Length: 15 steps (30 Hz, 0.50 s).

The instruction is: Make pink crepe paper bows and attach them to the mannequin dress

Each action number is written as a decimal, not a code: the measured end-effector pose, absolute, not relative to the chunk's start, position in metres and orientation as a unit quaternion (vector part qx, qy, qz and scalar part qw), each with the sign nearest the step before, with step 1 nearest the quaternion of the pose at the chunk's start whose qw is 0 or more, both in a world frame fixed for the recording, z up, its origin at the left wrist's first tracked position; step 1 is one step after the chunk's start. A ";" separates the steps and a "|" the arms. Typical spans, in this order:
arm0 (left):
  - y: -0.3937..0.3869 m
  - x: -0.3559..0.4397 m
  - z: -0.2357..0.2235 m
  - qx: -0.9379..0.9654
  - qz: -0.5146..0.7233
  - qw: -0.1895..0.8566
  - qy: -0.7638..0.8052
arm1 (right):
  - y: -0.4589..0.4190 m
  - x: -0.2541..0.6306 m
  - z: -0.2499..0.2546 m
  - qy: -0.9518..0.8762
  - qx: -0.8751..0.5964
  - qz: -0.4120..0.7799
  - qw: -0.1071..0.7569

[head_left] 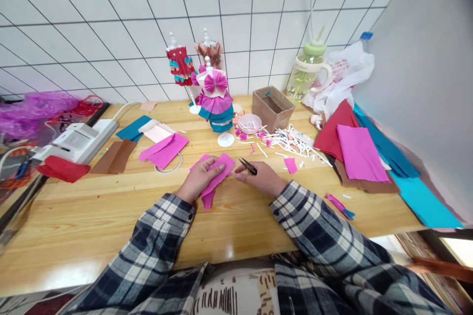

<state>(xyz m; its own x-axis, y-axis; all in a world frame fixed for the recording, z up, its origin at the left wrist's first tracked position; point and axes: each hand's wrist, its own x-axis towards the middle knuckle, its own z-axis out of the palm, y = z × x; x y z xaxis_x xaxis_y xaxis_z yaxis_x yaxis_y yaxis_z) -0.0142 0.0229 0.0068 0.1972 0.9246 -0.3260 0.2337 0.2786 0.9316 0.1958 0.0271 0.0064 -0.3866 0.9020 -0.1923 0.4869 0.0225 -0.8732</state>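
Observation:
My left hand (197,177) is closed on a piece of pink felt (218,174) that lies on the wooden table (111,216) in front of me. My right hand (260,177) grips small dark scissors (247,165), their blades pointing at the right edge of the felt. The two hands almost touch. Just behind them stands a small doll dress form (216,103) in pink and teal felt with a pink bow.
Two more dress forms (181,66) stand by the tiled wall. A cardboard box (272,107), a pink bowl (250,123), white paper scraps (295,143), stacked felt sheets (360,152) and a green bottle (306,71) fill the right. A white device (79,140) sits left.

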 end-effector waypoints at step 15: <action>0.025 -0.016 0.002 0.598 0.296 0.514 0.539 | 0.024 0.185 -0.001 -0.691 -0.533 0.416 0.257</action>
<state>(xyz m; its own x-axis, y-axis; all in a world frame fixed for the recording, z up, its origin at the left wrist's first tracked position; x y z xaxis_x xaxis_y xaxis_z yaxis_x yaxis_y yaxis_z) -0.0161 0.0248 0.0025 0.2441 0.9489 -0.2000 0.3394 0.1096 0.9342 0.1850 0.0242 -0.0014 -0.2994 0.9500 -0.0880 0.5227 0.0862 -0.8481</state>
